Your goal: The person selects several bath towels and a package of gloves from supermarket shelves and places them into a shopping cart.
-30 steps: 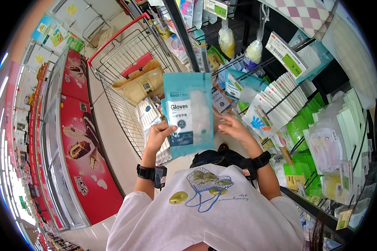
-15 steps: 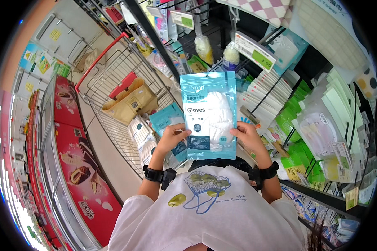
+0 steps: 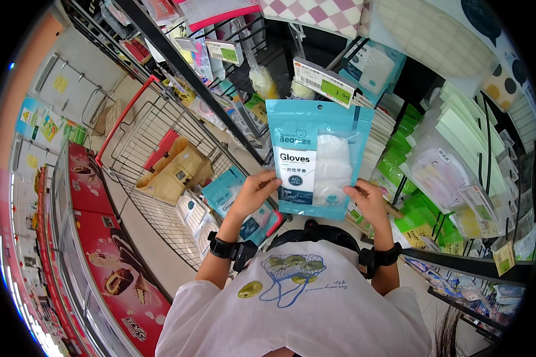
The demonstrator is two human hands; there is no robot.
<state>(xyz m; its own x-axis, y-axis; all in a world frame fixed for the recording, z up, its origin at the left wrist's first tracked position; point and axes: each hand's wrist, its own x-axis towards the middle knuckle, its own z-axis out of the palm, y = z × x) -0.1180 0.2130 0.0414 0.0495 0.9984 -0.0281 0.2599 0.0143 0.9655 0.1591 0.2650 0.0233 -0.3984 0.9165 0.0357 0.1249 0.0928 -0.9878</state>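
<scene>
blue packet (image 3: pixel 317 160); both hands (image 3: pixel 253 193) at edges

Blue packet (image 3: pixel 304 199) held upright between two hands in a shop aisle.
The left hand (image 3: pixel 256 193) pinches its lower left edge, the right hand (image 3: pixel 369 201) its lower right. Leftward, a shopping cart (image 3: pixel 124 116) carries a tan bag (image 3: pixel 181 169) and another blue packet (image 3: pixel 219 189); a red freezer (image 3: pixel 116 268) stands beyond.

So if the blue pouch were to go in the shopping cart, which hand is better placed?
Probably the left hand: it pinches the blue pouch at its lower left edge, on the side toward the shopping cart. The right hand holds the opposite edge, nearer the hanging packages.
</scene>
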